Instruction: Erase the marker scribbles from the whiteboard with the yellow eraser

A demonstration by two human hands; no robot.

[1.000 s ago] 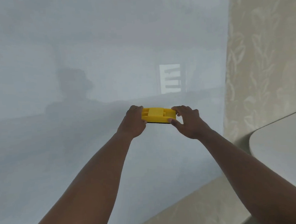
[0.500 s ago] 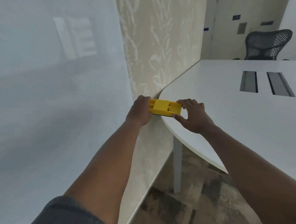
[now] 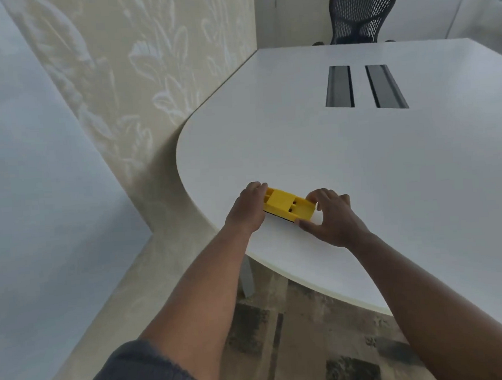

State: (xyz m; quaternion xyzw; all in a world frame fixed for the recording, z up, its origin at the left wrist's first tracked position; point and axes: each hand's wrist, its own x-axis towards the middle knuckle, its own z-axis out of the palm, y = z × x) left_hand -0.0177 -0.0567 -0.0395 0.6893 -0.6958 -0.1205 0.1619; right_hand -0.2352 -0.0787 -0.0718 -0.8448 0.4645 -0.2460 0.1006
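The yellow eraser (image 3: 287, 206) is a flat plastic block with a dark pad underneath. It is held just over the near rounded corner of the white table (image 3: 389, 158). My left hand (image 3: 246, 209) grips its left end and my right hand (image 3: 332, 217) grips its right end with fingertips and thumb. The whiteboard (image 3: 29, 188) fills the left side, pale and glossy. I see no marker scribbles on the part in view.
A beige wall with a leaf pattern (image 3: 136, 67) runs between the whiteboard and the table. Two dark cable slots (image 3: 364, 87) are set in the tabletop. A black mesh chair (image 3: 362, 12) stands at the far end. Patterned carpet (image 3: 296, 334) lies below.
My view has swung right, away from the whiteboard toward the table. Both hands carried the eraser off the board and now hold it over the table corner.
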